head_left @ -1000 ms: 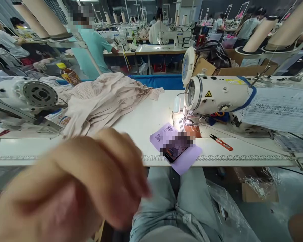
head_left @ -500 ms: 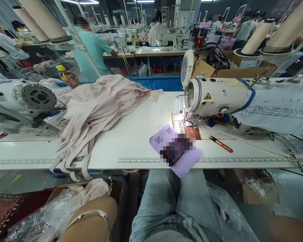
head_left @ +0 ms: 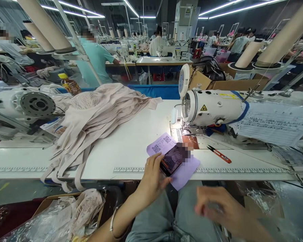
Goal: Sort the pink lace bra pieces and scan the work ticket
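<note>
Bare table [head_left: 131, 134] lies between fabric pile [head_left: 96, 111] and sewing machine [head_left: 212, 107].

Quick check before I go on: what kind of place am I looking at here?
Most likely a garment factory floor. An industrial sewing machine stands on the long white table, a heap of beige fabric lies beside it, and rows of similar stations with seated workers fill the background.

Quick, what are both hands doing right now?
Left hand: fingers on the dark smartphone lying on lilac paper, grip unclear.
Right hand: blurred, apparently empty.
</note>
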`<action>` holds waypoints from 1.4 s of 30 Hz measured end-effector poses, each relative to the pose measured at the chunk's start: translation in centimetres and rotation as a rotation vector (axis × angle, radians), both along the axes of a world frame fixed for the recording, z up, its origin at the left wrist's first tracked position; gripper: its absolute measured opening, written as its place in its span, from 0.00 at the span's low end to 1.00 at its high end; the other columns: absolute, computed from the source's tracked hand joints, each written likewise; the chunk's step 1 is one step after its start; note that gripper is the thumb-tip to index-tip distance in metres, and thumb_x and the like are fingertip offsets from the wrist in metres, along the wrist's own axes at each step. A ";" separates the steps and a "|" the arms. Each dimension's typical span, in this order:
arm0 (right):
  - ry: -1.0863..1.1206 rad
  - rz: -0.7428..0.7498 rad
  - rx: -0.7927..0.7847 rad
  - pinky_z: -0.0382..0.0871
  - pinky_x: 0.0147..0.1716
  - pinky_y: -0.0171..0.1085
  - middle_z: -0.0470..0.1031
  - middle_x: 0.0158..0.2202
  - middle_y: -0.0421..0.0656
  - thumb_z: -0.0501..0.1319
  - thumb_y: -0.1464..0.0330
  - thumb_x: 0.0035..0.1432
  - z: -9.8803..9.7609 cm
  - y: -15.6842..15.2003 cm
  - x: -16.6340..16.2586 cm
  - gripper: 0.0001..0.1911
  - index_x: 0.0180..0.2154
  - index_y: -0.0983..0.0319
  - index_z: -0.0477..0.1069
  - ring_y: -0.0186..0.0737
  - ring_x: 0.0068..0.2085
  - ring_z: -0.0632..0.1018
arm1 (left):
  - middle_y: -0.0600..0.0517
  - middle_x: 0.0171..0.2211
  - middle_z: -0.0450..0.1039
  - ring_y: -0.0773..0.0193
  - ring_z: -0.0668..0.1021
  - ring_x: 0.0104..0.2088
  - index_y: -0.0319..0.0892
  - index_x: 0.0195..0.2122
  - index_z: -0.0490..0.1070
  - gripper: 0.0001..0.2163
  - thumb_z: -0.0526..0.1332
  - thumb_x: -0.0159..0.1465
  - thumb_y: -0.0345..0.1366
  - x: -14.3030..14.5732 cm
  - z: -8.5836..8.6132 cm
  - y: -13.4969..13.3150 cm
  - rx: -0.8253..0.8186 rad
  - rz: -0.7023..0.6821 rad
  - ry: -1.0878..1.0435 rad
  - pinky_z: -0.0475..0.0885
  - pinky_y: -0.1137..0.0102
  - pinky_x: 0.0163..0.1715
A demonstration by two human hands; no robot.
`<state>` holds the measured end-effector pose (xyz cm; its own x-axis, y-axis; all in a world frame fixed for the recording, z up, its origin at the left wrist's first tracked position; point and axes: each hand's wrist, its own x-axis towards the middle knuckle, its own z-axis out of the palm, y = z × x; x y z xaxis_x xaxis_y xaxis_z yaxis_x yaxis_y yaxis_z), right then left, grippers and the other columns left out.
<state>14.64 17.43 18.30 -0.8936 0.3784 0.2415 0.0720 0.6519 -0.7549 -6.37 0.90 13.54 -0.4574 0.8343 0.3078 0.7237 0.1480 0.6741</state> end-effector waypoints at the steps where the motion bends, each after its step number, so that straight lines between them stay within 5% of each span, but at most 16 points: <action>1: -0.030 0.013 -0.056 0.74 0.29 0.35 0.77 0.29 0.44 0.58 0.53 0.68 -0.5 0.2 -0.7 0.16 0.31 0.52 0.74 0.38 0.30 0.78 | 0.36 0.63 0.61 0.42 0.66 0.65 0.46 0.71 0.47 0.38 0.66 0.64 0.39 0.4 -1.2 1.0 0.001 0.068 0.077 0.65 0.43 0.63; 3: -0.032 -0.058 -0.129 0.74 0.32 0.36 0.77 0.28 0.43 0.55 0.55 0.71 -2.0 0.3 -2.2 0.17 0.31 0.54 0.73 0.38 0.31 0.79 | 0.34 0.61 0.62 0.37 0.67 0.62 0.43 0.72 0.37 0.49 0.71 0.57 0.35 1.1 -3.3 2.5 -0.012 0.138 0.191 0.66 0.41 0.60; 6: 0.031 -0.206 -0.091 0.74 0.35 0.39 0.77 0.32 0.44 0.55 0.55 0.69 -4.3 0.3 -4.2 0.17 0.34 0.56 0.75 0.41 0.34 0.79 | 0.36 0.55 0.66 0.39 0.70 0.55 0.38 0.72 0.35 0.52 0.70 0.54 0.30 1.7 -4.6 3.6 0.008 0.207 0.270 0.70 0.43 0.55; 11: -0.003 -0.286 -0.020 0.73 0.48 0.50 0.80 0.41 0.49 0.53 0.50 0.68 -6.5 0.0 -6.1 0.23 0.39 0.59 0.77 0.50 0.45 0.78 | 0.36 0.52 0.65 0.43 0.70 0.53 0.34 0.70 0.43 0.45 0.66 0.54 0.30 2.7 -3.5 4.7 0.160 0.329 0.306 0.66 0.41 0.56; 14: 0.046 -0.332 -0.126 0.73 0.49 0.49 0.80 0.44 0.50 0.49 0.46 0.68 -6.6 -0.2 -6.9 0.28 0.44 0.60 0.75 0.52 0.48 0.78 | 0.38 0.52 0.63 0.45 0.69 0.52 0.38 0.69 0.46 0.43 0.66 0.55 0.30 3.5 -2.7 5.6 0.256 0.351 0.246 0.67 0.44 0.55; 17: 0.101 -0.348 -0.335 0.75 0.43 0.41 0.80 0.43 0.48 0.47 0.45 0.69 -6.6 0.0 -7.4 0.28 0.47 0.59 0.72 0.47 0.44 0.80 | 0.40 0.54 0.58 0.48 0.67 0.55 0.44 0.71 0.42 0.48 0.69 0.54 0.27 4.4 -2.5 6.3 0.273 0.272 0.047 0.70 0.50 0.55; 21: 0.189 -0.369 -0.457 0.74 0.51 0.41 0.79 0.49 0.47 0.51 0.44 0.68 -7.2 1.1 -7.4 0.28 0.52 0.58 0.71 0.46 0.49 0.79 | 0.43 0.55 0.56 0.51 0.66 0.56 0.51 0.72 0.34 0.56 0.75 0.52 0.32 3.9 -2.4 6.4 0.269 0.086 -0.242 0.68 0.53 0.58; 26: 0.210 -0.307 -0.542 0.74 0.52 0.45 0.79 0.49 0.48 0.52 0.45 0.68 -8.6 2.3 -7.0 0.30 0.57 0.58 0.70 0.49 0.53 0.78 | 0.44 0.51 0.62 0.54 0.68 0.54 0.43 0.64 0.57 0.27 0.62 0.66 0.39 0.7 -1.7 6.1 0.205 -0.210 -0.613 0.66 0.56 0.58; 29: 0.177 -0.284 -0.517 0.72 0.55 0.46 0.79 0.52 0.48 0.53 0.45 0.67 -8.7 2.3 -6.8 0.30 0.57 0.59 0.71 0.49 0.55 0.77 | 0.44 0.49 0.64 0.55 0.70 0.51 0.39 0.55 0.60 0.21 0.65 0.64 0.37 -0.4 -1.6 6.0 0.142 -0.357 -0.828 0.69 0.59 0.53; 36: 0.145 -0.274 -0.560 0.73 0.56 0.46 0.77 0.55 0.48 0.54 0.45 0.67 -8.4 2.2 -6.7 0.30 0.57 0.59 0.72 0.49 0.57 0.77 | 0.46 0.50 0.65 0.57 0.72 0.49 0.40 0.57 0.56 0.28 0.69 0.60 0.34 -0.2 -1.7 5.5 0.055 -0.402 -1.021 0.70 0.62 0.50; 42: 0.130 -0.258 -0.544 0.74 0.56 0.45 0.78 0.54 0.49 0.55 0.45 0.66 -8.0 2.2 -6.6 0.31 0.57 0.60 0.73 0.48 0.53 0.79 | 0.49 0.45 0.65 0.61 0.71 0.45 0.41 0.51 0.61 0.21 0.67 0.64 0.45 -0.3 -1.7 5.6 0.108 -0.357 -1.037 0.69 0.66 0.46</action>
<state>8.05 19.68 10.26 -0.7327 0.6784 0.0539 0.0611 0.1444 -0.9876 -6.64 6.53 11.82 -0.2740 0.9617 -0.0069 -0.2120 -0.0534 0.9758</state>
